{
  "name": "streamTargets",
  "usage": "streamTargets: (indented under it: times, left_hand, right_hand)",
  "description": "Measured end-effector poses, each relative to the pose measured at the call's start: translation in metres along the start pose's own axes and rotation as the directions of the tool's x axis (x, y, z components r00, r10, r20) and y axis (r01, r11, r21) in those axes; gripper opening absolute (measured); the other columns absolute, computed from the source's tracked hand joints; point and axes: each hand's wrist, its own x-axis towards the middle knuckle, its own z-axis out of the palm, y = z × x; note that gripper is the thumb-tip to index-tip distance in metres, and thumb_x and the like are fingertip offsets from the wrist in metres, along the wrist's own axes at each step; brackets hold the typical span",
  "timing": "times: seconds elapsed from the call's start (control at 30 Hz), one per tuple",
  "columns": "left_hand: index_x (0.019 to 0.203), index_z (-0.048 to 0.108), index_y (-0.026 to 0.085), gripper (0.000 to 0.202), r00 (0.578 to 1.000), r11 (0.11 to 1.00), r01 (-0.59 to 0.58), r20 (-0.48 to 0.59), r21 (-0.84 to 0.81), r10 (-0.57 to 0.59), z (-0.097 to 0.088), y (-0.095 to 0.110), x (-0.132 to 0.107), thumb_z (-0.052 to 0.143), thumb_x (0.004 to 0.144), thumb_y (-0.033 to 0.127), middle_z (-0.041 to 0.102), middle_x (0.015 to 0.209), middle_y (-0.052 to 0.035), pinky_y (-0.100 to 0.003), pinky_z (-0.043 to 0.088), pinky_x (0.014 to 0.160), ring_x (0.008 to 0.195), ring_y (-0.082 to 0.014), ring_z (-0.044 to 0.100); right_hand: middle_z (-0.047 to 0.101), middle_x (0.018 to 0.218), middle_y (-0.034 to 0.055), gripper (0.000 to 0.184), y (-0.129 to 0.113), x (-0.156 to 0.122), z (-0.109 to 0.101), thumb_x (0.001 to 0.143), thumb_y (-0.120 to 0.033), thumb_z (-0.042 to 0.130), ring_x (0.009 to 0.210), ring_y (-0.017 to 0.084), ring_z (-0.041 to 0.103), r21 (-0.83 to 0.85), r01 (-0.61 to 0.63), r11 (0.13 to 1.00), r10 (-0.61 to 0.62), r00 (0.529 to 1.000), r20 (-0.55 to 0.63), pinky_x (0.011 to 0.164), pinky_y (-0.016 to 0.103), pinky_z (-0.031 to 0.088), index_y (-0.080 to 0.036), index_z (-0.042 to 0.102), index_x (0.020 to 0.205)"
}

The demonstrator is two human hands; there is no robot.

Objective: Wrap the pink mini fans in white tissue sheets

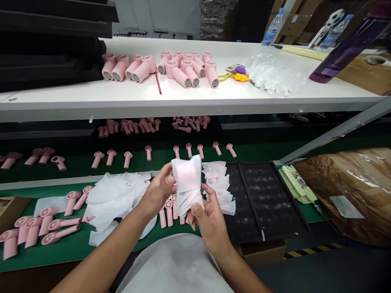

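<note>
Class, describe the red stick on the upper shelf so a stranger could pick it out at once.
Start at the white upper shelf. Two groups of pink hair dryer bodies stand on it. The thin red stick lies slanted in the gap between them, the only red thing there.

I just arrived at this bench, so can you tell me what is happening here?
A person holds a white fabric bag with the left hand and right hand, and something pink shows through it. More white bags lie nearby, and pink hair dryers lie on a green mat.
</note>
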Motion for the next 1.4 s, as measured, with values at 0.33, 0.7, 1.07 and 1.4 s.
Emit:
streamTargets:
  times: [0.33, 0.7, 1.07, 1.4]
  left_hand:
    - [0.087, 0.063, 0.014, 0.033, 0.944, 0.994, 0.074, -0.315, -0.083, -0.097, 0.042, -0.017, 0.007, 0.08, 0.071, 0.036, 0.065, 0.074, -0.0038, -0.025, 0.051, 0.051, 0.059, -0.0154, 0.06]
    - [0.093, 0.066, 0.012, 0.031, 0.903, 0.942, 0.096, -0.371, -0.322, -0.219, 0.048, -0.048, 0.027, 0.079, 0.07, 0.026, 0.069, 0.091, -0.0085, -0.035, 0.058, 0.077, 0.088, -0.0237, 0.067]
    - [0.091, 0.064, 0.018, 0.02, 0.834, 0.862, 0.173, -0.395, -0.477, -0.386, 0.03, -0.094, 0.038, 0.075, 0.074, 0.021, 0.067, 0.086, -0.0011, -0.029, 0.056, 0.082, 0.087, -0.0156, 0.066]
    - [0.138, 0.039, 0.022, 0.084, 0.648, 0.665, 0.746, 0.188, 0.041, -0.738, 0.069, -0.187, -0.013, 0.08, 0.065, 0.017, 0.067, 0.113, -0.0096, -0.029, 0.055, 0.074, 0.094, -0.024, 0.067]
  right_hand:
    - [0.066, 0.097, 0.0033, 0.054, 0.026, 0.005, 0.002, 0.084, -0.041, 0.068, 0.078, 0.016, 0.061, -0.164, 0.092, 0.982, -0.12, 0.978, -0.171, 0.072, 0.03, 0.051, -0.028, 0.039, 0.128]
    - [0.063, 0.087, 0.0022, 0.031, 0.044, 0.019, -0.016, 0.081, -0.042, 0.069, 0.077, 0.016, 0.059, -0.213, 0.007, 0.977, -0.095, 0.909, -0.405, 0.069, 0.029, 0.049, -0.02, 0.063, 0.103]
    - [0.065, 0.082, 0.006, 0.029, 0.088, -0.014, -0.069, 0.081, -0.046, 0.066, 0.081, 0.022, 0.061, 0.043, -0.222, 0.974, 0.209, 0.808, -0.55, 0.071, 0.033, 0.049, -0.017, 0.066, 0.087]
    - [0.069, 0.094, 0.0048, 0.042, 0.111, -0.02, -0.132, 0.074, -0.044, 0.074, 0.085, 0.02, 0.064, 0.088, -0.248, 0.965, 0.262, 0.87, -0.418, 0.076, 0.031, 0.051, -0.018, 0.064, 0.105]
